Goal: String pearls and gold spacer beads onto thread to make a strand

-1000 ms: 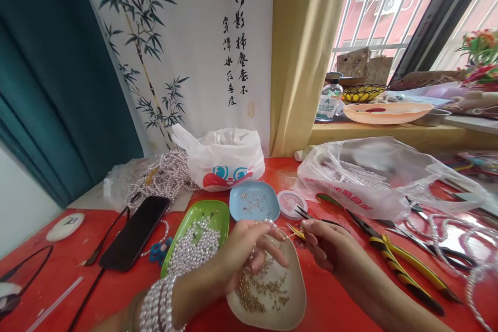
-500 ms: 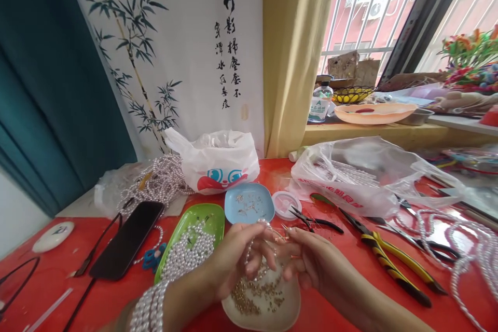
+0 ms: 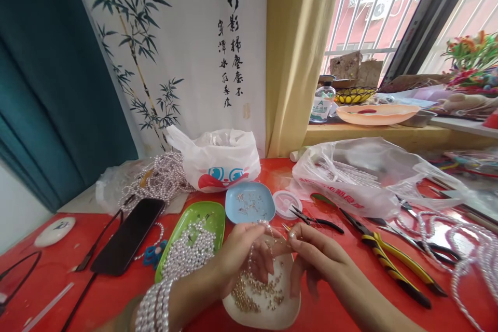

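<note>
Bright daylight enters from the window (image 3: 392, 5) at upper right. Table (image 3: 78, 280) evenly lit, shadows soft and faint. Plastic bags (image 3: 350, 176) show mild glare. Wide-angle distortion bends the edges. Right hand (image 3: 315, 259) fingers slightly motion-blurred; centre sharp.

red table (image 3: 97, 290) | phone (image 3: 129, 236) | green tray (image 3: 212, 213) | blue dish (image 3: 249, 202) | white dish (image 3: 290, 307) | pliers (image 3: 389, 265)
</note>
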{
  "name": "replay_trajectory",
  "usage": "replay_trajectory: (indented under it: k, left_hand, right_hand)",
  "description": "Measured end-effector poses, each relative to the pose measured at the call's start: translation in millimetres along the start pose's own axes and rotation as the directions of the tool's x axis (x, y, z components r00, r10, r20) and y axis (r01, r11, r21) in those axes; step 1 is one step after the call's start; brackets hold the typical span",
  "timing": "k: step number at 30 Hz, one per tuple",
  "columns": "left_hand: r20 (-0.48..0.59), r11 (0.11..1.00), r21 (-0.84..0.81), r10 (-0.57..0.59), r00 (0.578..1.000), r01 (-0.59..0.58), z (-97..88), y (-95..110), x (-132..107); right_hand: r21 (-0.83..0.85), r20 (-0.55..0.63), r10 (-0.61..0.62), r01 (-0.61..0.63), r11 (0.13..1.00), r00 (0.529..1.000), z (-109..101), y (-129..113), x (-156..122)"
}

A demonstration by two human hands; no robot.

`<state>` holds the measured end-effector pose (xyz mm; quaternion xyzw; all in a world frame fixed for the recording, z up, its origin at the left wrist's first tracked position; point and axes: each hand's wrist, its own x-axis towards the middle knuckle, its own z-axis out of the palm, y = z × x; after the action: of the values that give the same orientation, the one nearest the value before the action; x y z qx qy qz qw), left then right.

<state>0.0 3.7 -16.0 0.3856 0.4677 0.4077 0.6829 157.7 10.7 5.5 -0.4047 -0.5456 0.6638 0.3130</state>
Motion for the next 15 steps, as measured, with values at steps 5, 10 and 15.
replay_trajectory:
  k: [5, 10, 15]
  left_hand:
    - [0.047, 1.000, 0.011, -0.011, 0.999, 0.011, 0.5, -0.7, -1.0]
    - [0.054, 1.000, 0.010, 0.008, 0.999, -0.008, 0.6, 1.2, -1.0]
    - [0.012, 0.998, -0.025, 0.053, 0.998, -0.053, 4.5, 5.3, -4.2]
  right_hand:
    - [-0.009, -0.059, -0.052, 0.051, 0.999, 0.997, -1.8, -4.5, -0.6]
    - [0.155, -0.094, -0.045, 0.059, 0.986, 0.995, -6.5, -1.6, 4.9]
    - [0.263, -0.158, 0.004, 0.038, 0.964, 0.987, -7.2, 7.8, 9.3]
